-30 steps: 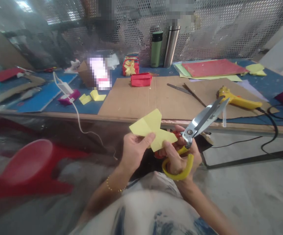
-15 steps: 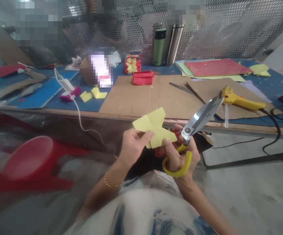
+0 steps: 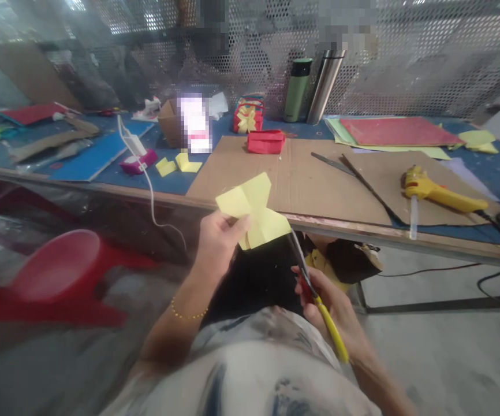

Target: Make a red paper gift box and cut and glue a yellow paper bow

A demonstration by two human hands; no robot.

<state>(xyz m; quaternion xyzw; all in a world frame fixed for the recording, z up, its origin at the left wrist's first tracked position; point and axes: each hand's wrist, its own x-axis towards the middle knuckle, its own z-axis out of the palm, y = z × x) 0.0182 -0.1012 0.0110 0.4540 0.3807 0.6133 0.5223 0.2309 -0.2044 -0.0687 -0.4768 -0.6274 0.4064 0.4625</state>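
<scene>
My left hand (image 3: 221, 240) pinches a creased yellow paper cutout (image 3: 256, 212) with several lobes, thumb on top, in front of the table edge. In my right hand (image 3: 325, 297) is a pair of scissors (image 3: 305, 271) with yellow and red handles. The blades point up and left, and their tips meet or pass behind the right lobe of the paper; I cannot tell which. Small folded yellow paper pieces (image 3: 188, 163) lie on the table to the left.
On the table are a cardboard sheet (image 3: 293, 179), a red paper box (image 3: 266, 141), a yellow glue gun (image 3: 444, 193), a green bottle (image 3: 297, 92), a steel flask (image 3: 325, 86) and stacked coloured paper (image 3: 401, 132). A white cable (image 3: 152, 202) hangs over the edge. A red stool (image 3: 59, 266) stands at left.
The right hand has left the paper and moved down, turning the scissors so the blades point up-left towards the paper's right lobe. The left hand has shifted left and up with the paper.
</scene>
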